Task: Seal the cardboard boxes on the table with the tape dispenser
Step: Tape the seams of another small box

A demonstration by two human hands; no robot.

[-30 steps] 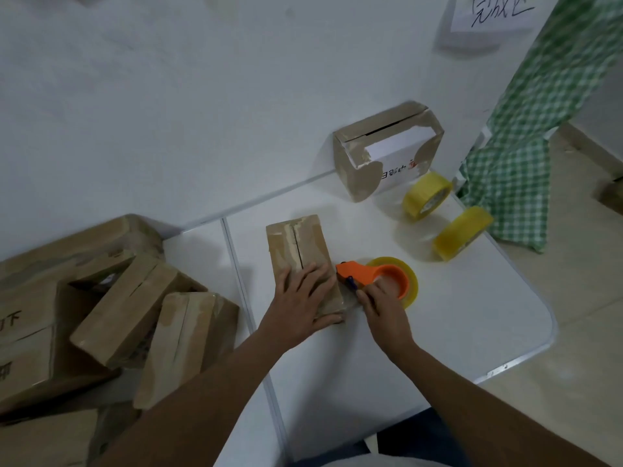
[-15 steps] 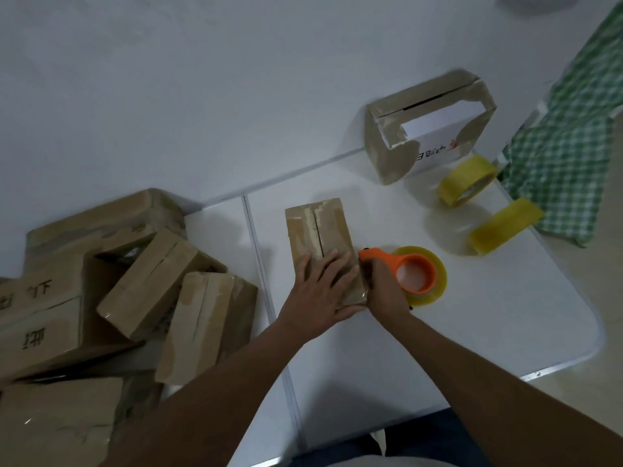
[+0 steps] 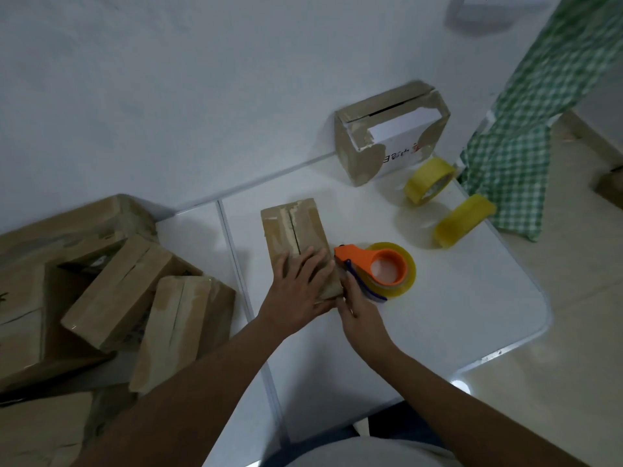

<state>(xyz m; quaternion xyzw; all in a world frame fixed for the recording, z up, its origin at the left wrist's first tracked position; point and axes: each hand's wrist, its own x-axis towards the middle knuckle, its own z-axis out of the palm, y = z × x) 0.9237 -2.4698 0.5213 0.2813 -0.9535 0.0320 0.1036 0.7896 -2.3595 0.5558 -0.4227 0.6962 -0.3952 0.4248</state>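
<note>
**boxfan22:** Head cam looks down on a white table (image 3: 438, 332) pushed up against a white wall. One small cardboard box (image 3: 296, 230) lies flat mid-table, flaps closed, centre seam running away from the person. The left hand (image 3: 298, 291) is spread flat on the near half of its top, fingers straight, pressing down, not gripping anything.

**tape_guy:** and the dispenser?

**boxfan22:** Orange tape dispenser (image 3: 377, 267) lies on the table just to the right of the box, its nose right at the box's right edge. It's loaded with a yellowish clear roll. The right hand (image 3: 359, 315) is at its near side, by the box's near-right corner, fingers curled around the blue lower part of the dispenser as far as I can see. Exactly what the fingertips pinch is hard to make out, could be the tape end.

**tape_guy:** anything else lying around?

**boxfan22:** Two spare yellow tape rolls (image 3: 428, 180) (image 3: 463, 220) stand on edge toward the far right of the table. A torn-up box with a white label (image 3: 391, 133) stands against the wall behind them. A pile of brown boxes (image 3: 118, 291) is heaped on the left side, and a green checked cloth (image 3: 539, 112) hangs off the right.
</note>
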